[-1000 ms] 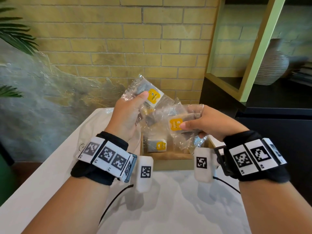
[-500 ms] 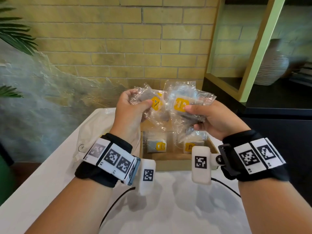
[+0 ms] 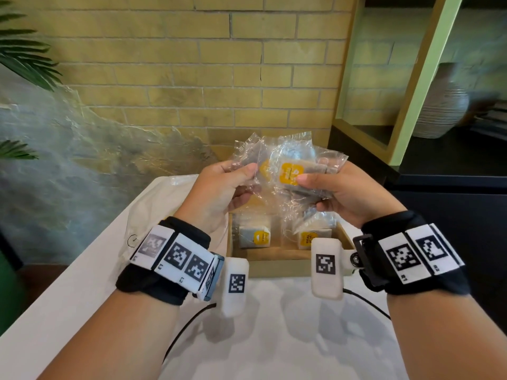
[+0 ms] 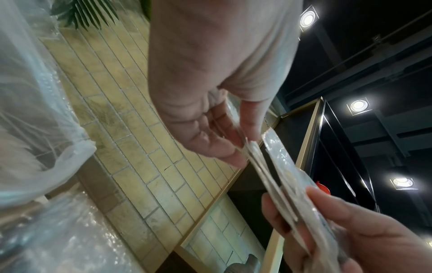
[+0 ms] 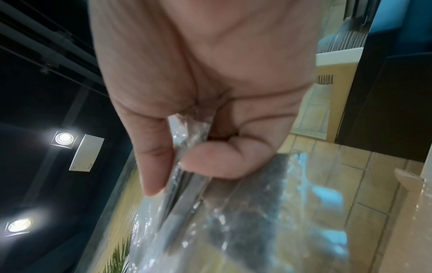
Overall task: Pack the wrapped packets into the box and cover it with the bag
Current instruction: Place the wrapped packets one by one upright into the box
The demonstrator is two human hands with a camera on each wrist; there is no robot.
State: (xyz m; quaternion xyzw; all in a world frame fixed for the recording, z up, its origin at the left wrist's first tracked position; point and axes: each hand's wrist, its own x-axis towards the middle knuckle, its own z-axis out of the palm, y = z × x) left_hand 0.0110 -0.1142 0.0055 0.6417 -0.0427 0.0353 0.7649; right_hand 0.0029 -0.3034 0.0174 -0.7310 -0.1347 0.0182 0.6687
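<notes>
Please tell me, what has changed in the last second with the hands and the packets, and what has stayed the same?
The left hand and right hand came together above the box; their wrapped packets, held apart a second ago, now overlap in one bunch. The right hand rose from lower down. Both hands kept their grip. One packet stayed in the box; a second one is now uncovered. The bag did not move.

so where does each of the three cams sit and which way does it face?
Head: on the head, looking forward and down; shows both forearms, left hand and right hand holding wrapped packets over the box.
Left wrist: under the left hand, looking up along it; the right hand's fingers show too.
Right wrist: under the right hand, looking up along it.
Shared: all three see the packets.
</notes>
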